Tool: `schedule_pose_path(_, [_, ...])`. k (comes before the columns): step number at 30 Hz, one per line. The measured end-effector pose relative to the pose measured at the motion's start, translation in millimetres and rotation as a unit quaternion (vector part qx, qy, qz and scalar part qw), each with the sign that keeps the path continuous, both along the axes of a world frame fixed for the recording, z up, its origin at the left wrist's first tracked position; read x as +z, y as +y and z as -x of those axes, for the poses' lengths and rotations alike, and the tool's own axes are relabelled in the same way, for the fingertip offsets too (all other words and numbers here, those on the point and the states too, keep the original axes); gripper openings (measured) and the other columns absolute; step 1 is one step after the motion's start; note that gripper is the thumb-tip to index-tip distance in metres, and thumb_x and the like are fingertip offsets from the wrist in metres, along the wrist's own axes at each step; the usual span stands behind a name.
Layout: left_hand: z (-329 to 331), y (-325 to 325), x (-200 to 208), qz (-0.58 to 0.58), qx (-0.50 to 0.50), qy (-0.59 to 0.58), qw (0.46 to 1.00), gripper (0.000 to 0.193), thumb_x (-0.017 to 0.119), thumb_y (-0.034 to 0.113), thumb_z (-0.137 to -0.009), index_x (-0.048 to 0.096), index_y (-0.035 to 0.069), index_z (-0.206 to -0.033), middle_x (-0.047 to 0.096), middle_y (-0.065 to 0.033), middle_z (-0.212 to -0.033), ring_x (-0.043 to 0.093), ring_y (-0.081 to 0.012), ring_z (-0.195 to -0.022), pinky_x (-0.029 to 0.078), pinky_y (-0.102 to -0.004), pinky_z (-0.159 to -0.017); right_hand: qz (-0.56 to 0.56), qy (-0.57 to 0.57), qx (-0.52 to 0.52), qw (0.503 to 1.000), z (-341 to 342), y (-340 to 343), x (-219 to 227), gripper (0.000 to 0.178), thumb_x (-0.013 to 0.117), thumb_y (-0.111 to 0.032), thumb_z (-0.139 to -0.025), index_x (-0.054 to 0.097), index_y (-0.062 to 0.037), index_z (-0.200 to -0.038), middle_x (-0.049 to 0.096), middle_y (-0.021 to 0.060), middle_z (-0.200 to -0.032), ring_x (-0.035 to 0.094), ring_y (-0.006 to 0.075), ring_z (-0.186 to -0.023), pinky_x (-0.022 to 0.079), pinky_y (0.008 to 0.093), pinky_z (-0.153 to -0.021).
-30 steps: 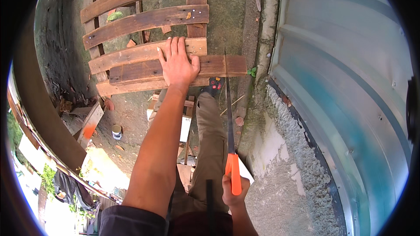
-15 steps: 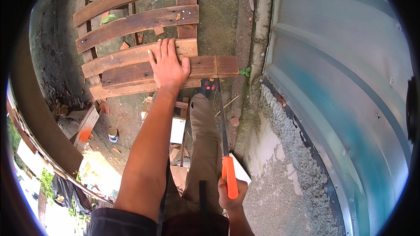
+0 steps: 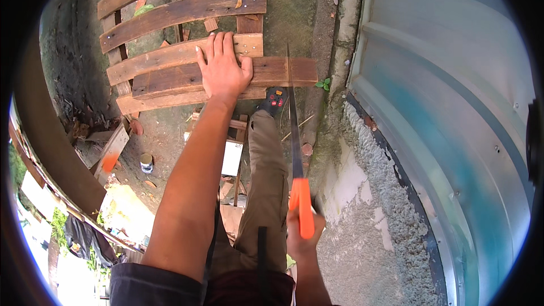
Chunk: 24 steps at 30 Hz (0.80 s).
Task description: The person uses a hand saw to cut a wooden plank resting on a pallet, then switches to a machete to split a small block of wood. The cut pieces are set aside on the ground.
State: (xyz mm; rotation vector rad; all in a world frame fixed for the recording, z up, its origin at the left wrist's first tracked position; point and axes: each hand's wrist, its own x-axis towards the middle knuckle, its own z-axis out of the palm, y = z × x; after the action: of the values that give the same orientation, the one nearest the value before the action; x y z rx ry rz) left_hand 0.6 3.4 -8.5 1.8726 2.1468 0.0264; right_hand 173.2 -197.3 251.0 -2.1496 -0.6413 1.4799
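My left hand (image 3: 225,72) lies flat with its fingers spread, pressing a loose brown plank (image 3: 170,81) onto a slatted wooden frame (image 3: 184,13). The plank's right end juts past the frame. In my right hand (image 3: 303,235) is a handsaw (image 3: 295,141), gripped by its orange handle. Its narrow dark blade crosses the overhanging part of the plank, to the right of my left hand, and the tip shows beyond the far edge. How deep the blade sits in the wood I cannot tell.
A ribbed metal sheet wall (image 3: 447,96) rises on the right above a rough concrete ledge (image 3: 379,187). My trouser leg (image 3: 266,164) stands near the plank. On the left are a small can (image 3: 147,163) and a board with orange paint (image 3: 113,153).
My right hand has pushed the saw forward, so its tip now reaches past the plank's far edge. My left hand keeps its place on the plank; the view has shifted slightly.
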Motion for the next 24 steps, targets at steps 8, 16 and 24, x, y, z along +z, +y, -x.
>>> schedule_pose_path(8, [-1, 1, -2, 0.004, -0.013, -0.005, 1.0, 0.066, 0.052, 0.038, -0.087, 0.048, 0.009, -0.146, 0.046, -0.0097, -0.154, 0.032, -0.027, -0.15, 0.017, -0.0573, -0.124, 0.006, 0.024, 0.009, 1.0, 8, 72, -60, 0.029, 0.068, -0.011, -0.09, 0.055, -0.0003, -0.067, 0.051, 0.003, -0.055, 0.046, 0.0083, -0.051, 0.037, 0.0322, -0.049])
schedule_pose_path(16, [-2, 3, 3, 0.013, -0.007, -0.005, 1.0, 0.066, 0.052, 0.037, -0.087, 0.048, 0.008, -0.146, 0.046, -0.0098, -0.154, 0.032, -0.0273, -0.15, 0.018, -0.0568, -0.125, 0.056, 0.044, -0.077, 0.995, 7, 88, -29, 0.026, 0.062, -0.004, -0.091, 0.053, -0.0003, -0.066, 0.051, -0.0034, -0.06, 0.045, 0.005, -0.055, 0.034, 0.0279, -0.049])
schedule_pose_path(24, [0, 5, 2, 0.031, 0.007, -0.01, 0.999, 0.066, 0.052, 0.035, -0.087, 0.046, 0.009, -0.147, 0.044, -0.0092, -0.154, 0.031, -0.0267, -0.151, 0.017, -0.0574, -0.125, 0.016, 0.007, 0.006, 1.0, 11, 35, -1, 0.02, 0.065, -0.003, -0.089, 0.056, 0.0026, -0.072, 0.056, 0.0038, -0.061, 0.053, 0.0104, -0.057, 0.042, 0.0324, -0.054])
